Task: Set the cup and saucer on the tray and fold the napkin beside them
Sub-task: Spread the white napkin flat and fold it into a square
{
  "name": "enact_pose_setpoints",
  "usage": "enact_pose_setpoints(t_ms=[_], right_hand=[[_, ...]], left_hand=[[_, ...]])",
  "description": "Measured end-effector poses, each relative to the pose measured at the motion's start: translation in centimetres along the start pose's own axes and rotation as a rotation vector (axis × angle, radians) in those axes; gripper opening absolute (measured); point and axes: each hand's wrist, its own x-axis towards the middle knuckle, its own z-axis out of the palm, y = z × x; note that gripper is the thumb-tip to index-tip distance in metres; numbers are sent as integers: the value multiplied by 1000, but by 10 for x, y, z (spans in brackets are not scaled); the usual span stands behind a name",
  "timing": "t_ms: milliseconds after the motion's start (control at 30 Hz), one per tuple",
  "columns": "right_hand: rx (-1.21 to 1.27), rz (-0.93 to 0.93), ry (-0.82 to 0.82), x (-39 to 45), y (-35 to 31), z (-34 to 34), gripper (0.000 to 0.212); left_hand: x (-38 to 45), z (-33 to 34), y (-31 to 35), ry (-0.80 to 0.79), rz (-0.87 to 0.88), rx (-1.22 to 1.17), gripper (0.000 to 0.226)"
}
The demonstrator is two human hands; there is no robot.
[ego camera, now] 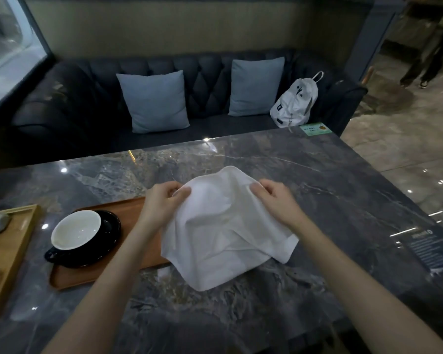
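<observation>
Grey marble table (pixel 317 175), dark tufted sofa (pixel 87 103) behind it. Wooden tray (pixel 128 208) carries black cup (pixel 74 233) on saucer (pixel 110 226). Right of the tray, left hand (pixel 161 200) and right hand (pixel 274 198) pinch the creased white napkin (pixel 223 233), its lower edge overlapping the tray.

White napkin (pixel 225 231) between both hands

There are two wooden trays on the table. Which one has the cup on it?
The darker reddish-brown tray beside the napkin holds the cup on its black saucer. The paler yellow tray at the far left has raised sides.
</observation>
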Motion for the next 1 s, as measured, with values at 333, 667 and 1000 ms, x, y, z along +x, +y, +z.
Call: enact_pose_setpoints(t_ms=[333,667,1000], right_hand=[[110,450,-639,17,-26,-47,25],[-221,458,-615,80,12,-32,22],[-569,280,-472,187,72,-12,26]], left_hand=[[-2,-23,5,-675,-176,-339,43],[49,23,-16,-361,-314,-156,9],[135,72,-49,-267,-303,242,22]])
